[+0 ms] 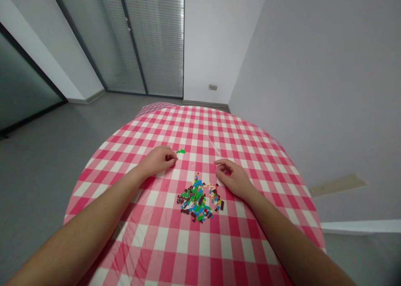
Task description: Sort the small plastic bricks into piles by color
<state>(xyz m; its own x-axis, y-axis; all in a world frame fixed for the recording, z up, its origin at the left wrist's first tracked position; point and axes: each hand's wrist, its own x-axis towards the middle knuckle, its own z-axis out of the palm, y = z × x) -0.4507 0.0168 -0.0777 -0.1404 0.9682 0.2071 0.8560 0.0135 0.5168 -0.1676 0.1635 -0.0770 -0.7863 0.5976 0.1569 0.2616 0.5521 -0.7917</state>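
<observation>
Small building bricks [198,200] in green, blue, dark brown, yellow, red and white lie in a loose pile on the checked tablecloth. Beyond the pile on the left, my left hand [160,159] rests with its fingers curled and the tips pinched together. Whatever the pinch holds, if anything, is too small to name. Just past those fingertips lies a small group of joined green bricks [181,151]. To the right of the pile, my right hand [233,178] hovers or rests with thumb and forefinger apart, and no brick shows between them.
A pink-and-white checked tablecloth [169,252] covers the rounded table. Near my right hand a thin, pale strip [214,145] lies on the cloth. A grey-white wall [332,89] stands close on the right, and glass partitions [153,39] with blinds rise behind the table.
</observation>
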